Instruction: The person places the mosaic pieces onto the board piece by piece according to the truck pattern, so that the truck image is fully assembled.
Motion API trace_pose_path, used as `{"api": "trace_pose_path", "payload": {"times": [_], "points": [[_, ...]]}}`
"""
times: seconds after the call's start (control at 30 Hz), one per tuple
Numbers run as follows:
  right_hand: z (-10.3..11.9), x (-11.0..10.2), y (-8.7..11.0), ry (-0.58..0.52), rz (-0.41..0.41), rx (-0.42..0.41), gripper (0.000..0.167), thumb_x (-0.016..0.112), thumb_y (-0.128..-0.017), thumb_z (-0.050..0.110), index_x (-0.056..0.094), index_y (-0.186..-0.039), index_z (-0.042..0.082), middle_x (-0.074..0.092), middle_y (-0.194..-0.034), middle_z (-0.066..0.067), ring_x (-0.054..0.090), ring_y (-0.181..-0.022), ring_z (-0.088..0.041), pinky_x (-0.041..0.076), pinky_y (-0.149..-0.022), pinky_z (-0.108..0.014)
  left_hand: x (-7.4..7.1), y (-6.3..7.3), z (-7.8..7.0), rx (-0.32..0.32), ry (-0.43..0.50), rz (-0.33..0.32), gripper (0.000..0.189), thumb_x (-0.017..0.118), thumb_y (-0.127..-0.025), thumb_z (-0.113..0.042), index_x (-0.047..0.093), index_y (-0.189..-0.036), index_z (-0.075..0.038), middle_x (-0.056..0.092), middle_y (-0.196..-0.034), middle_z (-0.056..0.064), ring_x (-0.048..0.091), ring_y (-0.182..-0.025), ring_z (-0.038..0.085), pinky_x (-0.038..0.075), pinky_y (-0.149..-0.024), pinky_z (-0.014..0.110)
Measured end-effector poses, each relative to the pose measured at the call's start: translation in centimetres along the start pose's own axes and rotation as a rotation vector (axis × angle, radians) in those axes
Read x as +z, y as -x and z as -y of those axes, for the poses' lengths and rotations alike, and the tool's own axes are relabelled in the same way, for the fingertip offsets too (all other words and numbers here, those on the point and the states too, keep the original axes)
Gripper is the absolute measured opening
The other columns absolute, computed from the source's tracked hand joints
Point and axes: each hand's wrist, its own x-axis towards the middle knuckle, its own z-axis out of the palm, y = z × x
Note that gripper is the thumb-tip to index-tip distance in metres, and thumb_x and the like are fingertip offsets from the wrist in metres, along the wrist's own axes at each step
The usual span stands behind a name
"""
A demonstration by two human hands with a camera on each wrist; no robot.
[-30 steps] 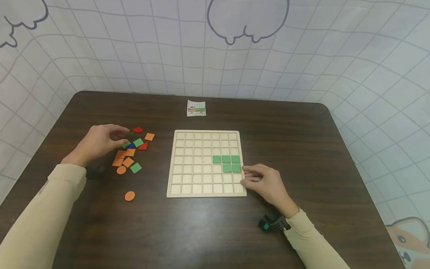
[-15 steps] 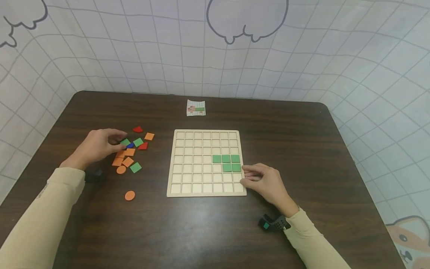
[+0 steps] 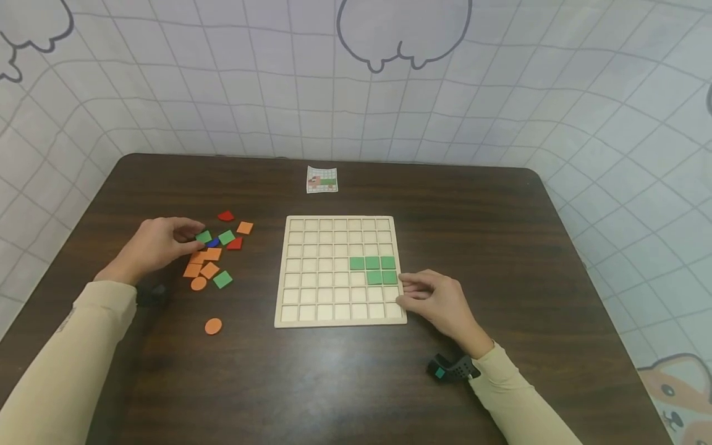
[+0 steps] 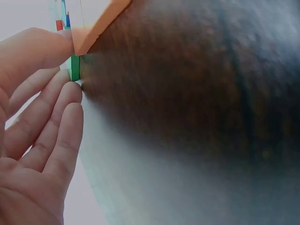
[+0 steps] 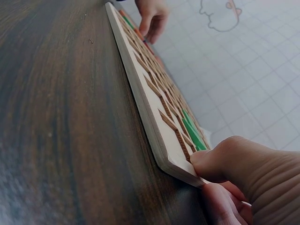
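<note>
At the left, my left hand (image 3: 150,246) is at a loose pile of tiles, thumb and fingers on either side of a green square tile (image 3: 204,237). In the left wrist view the green tile (image 4: 75,68) is pinched between thumb and fingertips, beside an orange tile (image 4: 96,21). My right hand (image 3: 442,306) grips the right edge of a pale wooden grid board (image 3: 318,279). Its thumb (image 5: 211,164) lies on the board's top near a corner, with fingers lower at the edge. Several green square tiles (image 3: 372,263) sit in two rows of cells at the board's right.
Orange squares (image 3: 209,270), orange discs (image 3: 213,326), red pieces (image 3: 225,216), a blue piece (image 3: 213,243) and other green squares (image 3: 223,280) lie around the left hand. A small printed grid card (image 3: 321,180) lies behind the board on the dark table (image 3: 334,383).
My left hand has lowered slightly and closed its thumb and fingers around the green tile, which has shifted a little. The right hand stays at the board's edge.
</note>
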Motion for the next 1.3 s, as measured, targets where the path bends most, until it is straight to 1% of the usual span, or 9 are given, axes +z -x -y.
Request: {"api": "trace_pose_path", "payload": {"times": [0.27,0.43,0.67,0.83,1.0,1.3], "points": [[-0.1,0.0,0.0,0.005,-0.002,-0.001,0.039,0.085,-0.083,0.019,0.077,-0.122,0.013,0.076,-0.11,-0.005,0.078,-0.099,-0.019,0.062,-0.083,-0.021,0.1,-0.2,-0.4,0.009,0.011,0.013,0.049,0.073,-0.096,-0.025,0.063,-0.136,0.002,0.069,-0.125,0.027,0.066,-0.111,0.041,0.055,-0.094,0.06],[-0.1,0.0,0.0,0.002,-0.006,0.003,0.04,0.085,-0.083,0.018,0.077,-0.121,0.013,0.076,-0.11,-0.004,0.078,-0.098,-0.018,0.062,-0.082,-0.02,0.2,-0.2,-0.5,0.026,0.008,-0.007,0.045,0.072,-0.096,-0.022,0.064,-0.134,0.002,0.071,-0.123,0.026,0.068,-0.108,0.038,0.057,-0.092,0.058],[-0.2,0.1,0.0,-0.007,-0.002,0.002,0.039,0.085,-0.083,0.018,0.077,-0.121,0.012,0.077,-0.11,-0.006,0.078,-0.098,-0.017,0.061,-0.082,-0.02,0.1,0.0,-0.5,0.021,0.016,-0.008,0.042,0.071,-0.094,-0.019,0.066,-0.13,0.002,0.069,-0.121,0.027,0.066,-0.107,0.038,0.058,-0.089,0.057],[-0.2,0.1,0.0,-0.012,-0.005,0.005,0.038,0.084,-0.083,0.018,0.077,-0.12,0.012,0.077,-0.11,-0.006,0.079,-0.097,-0.017,0.062,-0.082,-0.021,0.0,0.1,-0.9,0.033,0.016,-0.021,0.043,0.07,-0.094,-0.018,0.065,-0.132,0.001,0.068,-0.122,0.026,0.065,-0.108,0.038,0.057,-0.09,0.058],[-0.1,0.1,0.1,-0.012,-0.008,0.008,0.039,0.084,-0.083,0.018,0.078,-0.121,0.013,0.077,-0.109,-0.004,0.079,-0.097,-0.017,0.061,-0.082,-0.02,-0.1,0.3,-1.2,0.033,0.012,-0.02,0.044,0.07,-0.094,-0.019,0.065,-0.133,0.001,0.067,-0.123,0.026,0.065,-0.109,0.039,0.057,-0.09,0.058],[-0.2,0.2,-0.1,-0.001,-0.015,-0.016,0.039,0.085,-0.083,0.018,0.078,-0.12,0.012,0.077,-0.108,-0.005,0.078,-0.096,-0.016,0.061,-0.082,-0.02,-0.3,0.4,-2.4,0.052,0.006,-0.028,0.041,0.072,-0.093,-0.018,0.067,-0.13,-0.001,0.069,-0.121,0.024,0.067,-0.108,0.036,0.056,-0.09,0.058]]}}
